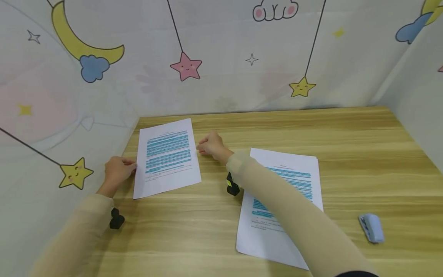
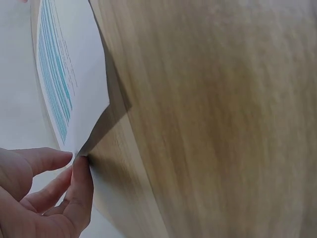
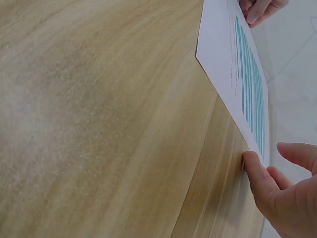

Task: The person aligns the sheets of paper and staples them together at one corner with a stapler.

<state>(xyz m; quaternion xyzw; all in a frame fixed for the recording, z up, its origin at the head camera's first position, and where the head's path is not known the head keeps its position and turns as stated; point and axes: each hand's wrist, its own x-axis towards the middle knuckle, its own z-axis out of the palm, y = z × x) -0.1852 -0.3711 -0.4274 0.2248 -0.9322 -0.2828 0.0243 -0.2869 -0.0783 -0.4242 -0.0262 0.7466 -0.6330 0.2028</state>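
Thumb and fingers of the person's left hand [image 1: 117, 169] pinch the left edge of a white rectangular paper sheet printed with blue-highlighted lines [image 1: 169, 154], which is at the far left of a yellow-brown wood-grain table [image 1: 194, 231]. At the sheet's right edge, the person's right hand [image 1: 212, 146] has relaxed fingers; in the right wrist view a fingertip touches the paper's edge while the thumb stands apart from it, so this hand is not gripping. The sheet's near edge is raised off the wood, with a shadow under it in the left wrist view. Both arms wear long beige sleeves [image 1: 79, 227], each with a small black block [image 1: 117, 219] at the cuff. The right arm crosses above a stack of white paper sheets with similar highlighted text [image 1: 270, 246], lying nearer and to the right of the held sheet. Farther right, near the table's right side, lies a small pale blue stapler [image 1: 373, 228], apart from the stack. Beyond the far edge hangs a white cloth backdrop [image 1: 221, 90] bearing a yellow crescent moon [image 1: 79, 43] on the left and a pink smiling star [image 1: 186, 67].
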